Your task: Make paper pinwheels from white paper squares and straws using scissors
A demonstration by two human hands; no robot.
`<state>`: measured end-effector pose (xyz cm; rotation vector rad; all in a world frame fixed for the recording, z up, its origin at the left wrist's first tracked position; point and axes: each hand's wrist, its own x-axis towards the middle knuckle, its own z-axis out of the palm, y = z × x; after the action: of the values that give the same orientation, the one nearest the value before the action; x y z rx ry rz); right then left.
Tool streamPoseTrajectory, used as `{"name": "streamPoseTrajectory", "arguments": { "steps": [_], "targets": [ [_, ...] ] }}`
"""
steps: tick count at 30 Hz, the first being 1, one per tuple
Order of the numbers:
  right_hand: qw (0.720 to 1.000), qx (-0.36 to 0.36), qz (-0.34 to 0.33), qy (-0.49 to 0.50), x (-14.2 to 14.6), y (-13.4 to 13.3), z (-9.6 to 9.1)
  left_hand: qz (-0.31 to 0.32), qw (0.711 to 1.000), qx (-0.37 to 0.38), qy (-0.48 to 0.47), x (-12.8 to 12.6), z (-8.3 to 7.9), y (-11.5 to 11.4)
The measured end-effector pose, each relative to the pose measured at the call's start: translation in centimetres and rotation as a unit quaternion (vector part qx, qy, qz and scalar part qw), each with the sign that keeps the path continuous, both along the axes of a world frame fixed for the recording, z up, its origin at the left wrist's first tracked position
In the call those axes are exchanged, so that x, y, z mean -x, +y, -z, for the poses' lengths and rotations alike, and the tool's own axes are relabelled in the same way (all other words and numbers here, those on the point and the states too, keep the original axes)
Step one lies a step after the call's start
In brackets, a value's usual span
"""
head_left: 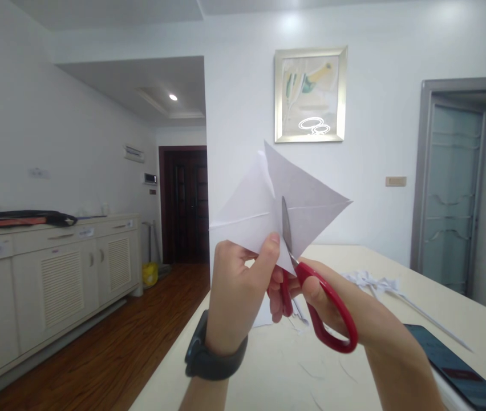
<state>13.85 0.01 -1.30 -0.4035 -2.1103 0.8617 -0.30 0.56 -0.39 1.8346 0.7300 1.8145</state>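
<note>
A creased sheet of white paper (311, 191) is held up above the table, folded along its middle. My left hand (247, 271), with a dark band on its wrist, pinches the paper's lower part between thumb and fingers. In my right hand (328, 297) is a pair of scissors (332, 311) with red handles, thumb through one loop and fingers at the other. The upper blade lies against the paper, pointing upward; the other blade is hidden behind it. The blades sit just right of my left thumb.
On the pale table (380, 257) lie white paper strips with a thin stick (435, 322), thin scraps, and a dark tablet-like device (457, 365) at the right. A white cabinet (63, 285) lines the left wall. A framed picture (310, 94) hangs ahead.
</note>
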Motion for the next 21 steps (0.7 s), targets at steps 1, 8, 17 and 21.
{"name": "streamPoseTrajectory", "arguments": {
  "steps": [1,8,17,21],
  "targets": [
    [1.0,-0.003,0.001,0.001,0.0,0.03,0.06,-0.001,1.0,-0.002,-0.005,-0.03,-0.04,-0.03],
    [1.0,-0.002,0.014,0.0,0.18,-0.18,-0.09,0.02,1.0,0.012,-0.016,0.0,0.01,-0.05],
    [1.0,-0.005,0.015,0.004,0.08,0.11,-0.13,0.001,1.0,0.008,-0.02,-0.18,-0.25,-0.55],
    [1.0,-0.008,0.022,-0.009,0.02,0.16,-0.23,0.024,0.999,0.027,-0.006,-0.14,-0.13,-0.4]
  ]
}}
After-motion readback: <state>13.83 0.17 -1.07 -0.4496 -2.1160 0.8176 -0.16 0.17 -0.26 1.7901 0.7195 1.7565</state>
